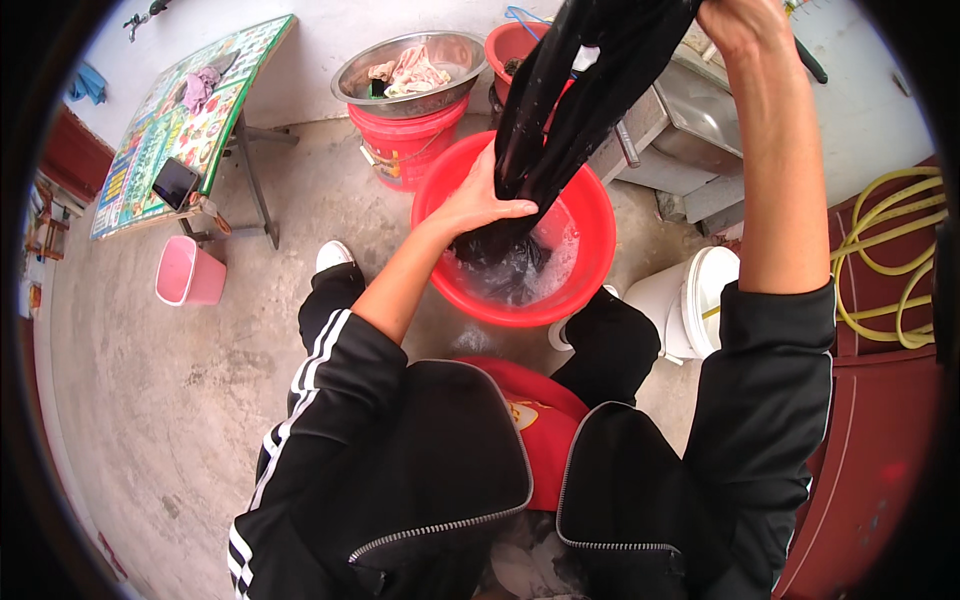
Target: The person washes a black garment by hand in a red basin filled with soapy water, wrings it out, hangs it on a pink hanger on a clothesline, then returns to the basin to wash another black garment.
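Note:
A wet black garment (592,97) stretches from the upper edge of the view down into a red plastic basin (600,247) of sudsy water (556,262). High at the upper right, my right hand (742,26) grips the garment's raised end; part of that end lies beyond the picture. Just above the basin my left hand (491,199) is closed around the lower part, with the thumb lying across the front. Below it, dark fabric rests bunched in the water.
Behind the basin, a steel bowl with cloths (352,94) tops a red bucket (405,150). A table with a phone (175,184) and a pink bin (191,274) stand left. At right are a white bucket (667,307), a metal sink (701,105) and a coiled yellow hose (885,255).

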`<act>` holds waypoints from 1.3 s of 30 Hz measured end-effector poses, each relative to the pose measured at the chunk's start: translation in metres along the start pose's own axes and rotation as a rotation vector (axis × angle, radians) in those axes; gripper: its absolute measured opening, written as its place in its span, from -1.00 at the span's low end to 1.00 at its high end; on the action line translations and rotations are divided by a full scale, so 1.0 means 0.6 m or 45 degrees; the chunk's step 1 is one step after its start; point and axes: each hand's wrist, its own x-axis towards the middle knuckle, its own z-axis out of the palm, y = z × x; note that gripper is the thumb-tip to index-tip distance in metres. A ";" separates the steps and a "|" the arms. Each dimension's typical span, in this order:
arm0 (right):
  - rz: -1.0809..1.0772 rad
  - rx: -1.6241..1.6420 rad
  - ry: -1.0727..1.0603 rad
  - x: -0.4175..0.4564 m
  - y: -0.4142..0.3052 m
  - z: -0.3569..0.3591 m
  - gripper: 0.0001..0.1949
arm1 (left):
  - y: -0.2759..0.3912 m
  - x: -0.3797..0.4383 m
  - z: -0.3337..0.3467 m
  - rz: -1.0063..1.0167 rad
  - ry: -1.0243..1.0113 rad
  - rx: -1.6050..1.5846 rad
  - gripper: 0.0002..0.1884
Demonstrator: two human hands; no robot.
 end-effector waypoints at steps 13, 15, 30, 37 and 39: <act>0.111 -0.424 0.380 -0.119 0.322 -0.133 -0.61 | -0.124 -0.081 -0.019 -0.757 0.670 -0.623 -0.71; 0.139 -0.727 0.356 -0.159 0.444 -0.210 -0.68 | -0.134 -0.069 -0.030 -0.741 0.709 -0.510 -0.57; 0.690 -2.073 -0.199 -0.360 0.703 -0.193 -0.33 | -0.242 -0.048 0.079 -0.325 -0.541 1.679 -0.07; 0.653 -2.110 -0.196 -0.363 0.731 -0.183 -0.31 | -0.276 -0.048 0.100 -0.481 -0.630 1.630 -0.09; 0.599 -2.161 -0.186 -0.361 0.734 -0.183 -0.31 | -0.288 -0.050 0.104 -0.497 -0.623 1.615 -0.06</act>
